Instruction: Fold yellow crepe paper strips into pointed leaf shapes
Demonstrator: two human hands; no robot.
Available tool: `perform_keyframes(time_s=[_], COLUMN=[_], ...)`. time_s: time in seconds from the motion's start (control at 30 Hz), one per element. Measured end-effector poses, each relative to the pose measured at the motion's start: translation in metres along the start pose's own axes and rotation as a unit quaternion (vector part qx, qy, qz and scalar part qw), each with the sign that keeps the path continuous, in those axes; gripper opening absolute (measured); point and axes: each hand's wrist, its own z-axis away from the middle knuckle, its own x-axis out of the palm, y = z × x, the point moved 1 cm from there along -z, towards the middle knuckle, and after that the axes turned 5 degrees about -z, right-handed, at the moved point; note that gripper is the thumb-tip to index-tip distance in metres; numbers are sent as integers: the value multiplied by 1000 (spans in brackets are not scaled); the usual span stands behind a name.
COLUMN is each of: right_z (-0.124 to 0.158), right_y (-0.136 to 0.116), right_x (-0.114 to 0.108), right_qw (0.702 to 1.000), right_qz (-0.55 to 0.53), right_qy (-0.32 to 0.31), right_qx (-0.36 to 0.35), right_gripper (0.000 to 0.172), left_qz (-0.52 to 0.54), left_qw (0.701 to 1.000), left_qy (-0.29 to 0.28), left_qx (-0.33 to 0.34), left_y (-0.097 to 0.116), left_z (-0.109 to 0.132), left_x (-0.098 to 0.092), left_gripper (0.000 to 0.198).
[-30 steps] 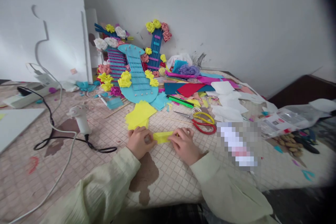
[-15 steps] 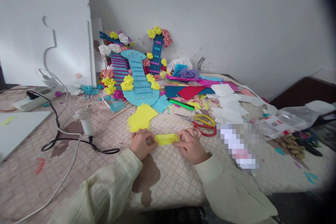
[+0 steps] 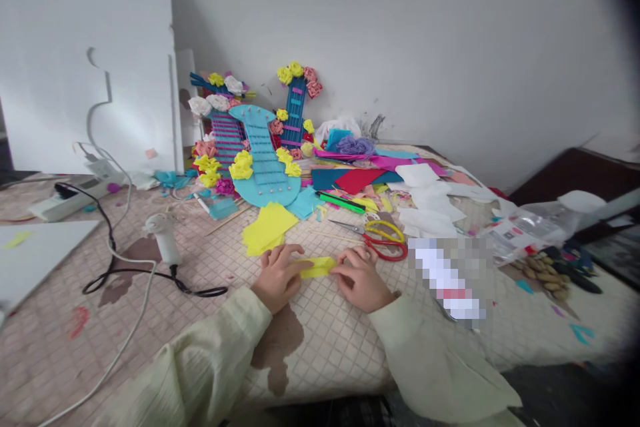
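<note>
A folded strip of yellow paper point(image 3: 319, 269) lies level between my two hands, low over the tabletop. My left hand point(image 3: 277, 279) grips its left end, with the index finger stretched along the upper face and the thumb beneath or in front. At the other end my right hand point(image 3: 361, 279) pinches the strip between thumb and fingers. Just beyond my left hand rests a small stack of yellow paper sheets point(image 3: 269, 225). Scissors point(image 3: 386, 240) with red and yellow handles lie past my right hand, partly over a wooden stick.
Blue guitar-shaped crafts point(image 3: 263, 160) with paper flowers lean at the back. A white glue gun point(image 3: 164, 240) with a black cord stands left. A green cutter knife point(image 3: 343, 202), paper scraps point(image 3: 430, 200) and a plastic bag point(image 3: 525, 233) lie further off and right.
My left fingers have slid a little right, the index finger now extended over the strip. My right hand keeps its pinch. The camera view has tipped slightly upward.
</note>
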Motion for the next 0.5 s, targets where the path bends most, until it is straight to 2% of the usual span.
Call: perform_keyframes(time_s=[0.1, 0.23, 0.5], right_z=[-4, -13, -26], right_y=[-2, -3, -5], right_x=[-2, -5, -5], right_qw=[1000, 999, 996], right_qz=[-23, -28, -13], right_qy=[2, -22, -69], right_qx=[6, -15, -48], right_gripper=[15, 19, 14], left_qz=[15, 31, 46], left_qw=[1000, 999, 998], left_qy=[-11, -11, 14], left_qx=[1, -9, -29], left_y=[1, 1, -1], left_z=[-2, -4, -5], left_x=[0, 2, 4], left_gripper=[33, 27, 24])
